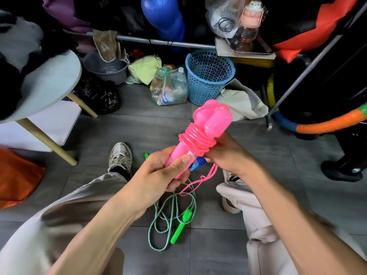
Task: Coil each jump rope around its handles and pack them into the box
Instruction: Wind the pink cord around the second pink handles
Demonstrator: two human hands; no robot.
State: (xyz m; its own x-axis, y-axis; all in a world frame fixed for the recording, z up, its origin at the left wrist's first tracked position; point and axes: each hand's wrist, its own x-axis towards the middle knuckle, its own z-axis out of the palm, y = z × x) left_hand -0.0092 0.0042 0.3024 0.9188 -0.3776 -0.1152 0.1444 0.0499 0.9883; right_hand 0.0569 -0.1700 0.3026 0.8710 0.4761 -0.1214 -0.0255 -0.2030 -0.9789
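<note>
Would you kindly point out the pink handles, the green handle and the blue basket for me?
pink handles (213,118): head view, on the upper end of the pair, above the coil.
green handle (181,225): head view, mid-shaft, lying on the floor.
blue basket (208,80): head view, on its perforated wall.

Handles (200,133) held between both hands, above floor (139,120); rope (172,213) on floor below, between the legs; basket (208,76) behind; stool (49,80) left.
</note>
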